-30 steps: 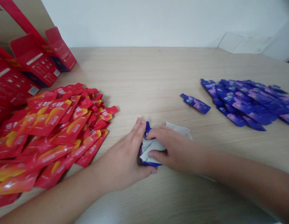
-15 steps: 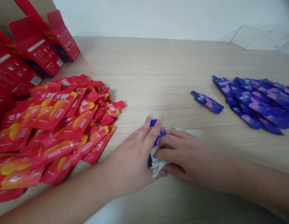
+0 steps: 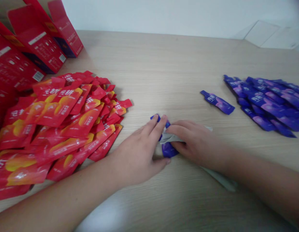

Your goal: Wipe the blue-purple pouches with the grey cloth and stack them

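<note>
A purple sachet lies on the table between my two hands, its middle covered by a pale cloth. My left hand pins the sachet's top end with its fingertips, and the thumb lies by its lower end. From the right, my right hand grips the bunched pale cloth and presses it across the sachet. Part of the cloth trails out below my right wrist. My hands hide much of both the sachet and the cloth.
To the left lies a large pile of red sachets, with open red boxes standing behind it. One single purple sachet lies right of centre, near a pile of purple sachets. A white wall borders the table's far edge.
The cloth has shifted over the sachet, uncovering its lower end, and a length of it now hangs below my right wrist. My left thumb has come away from under the cloth.
</note>
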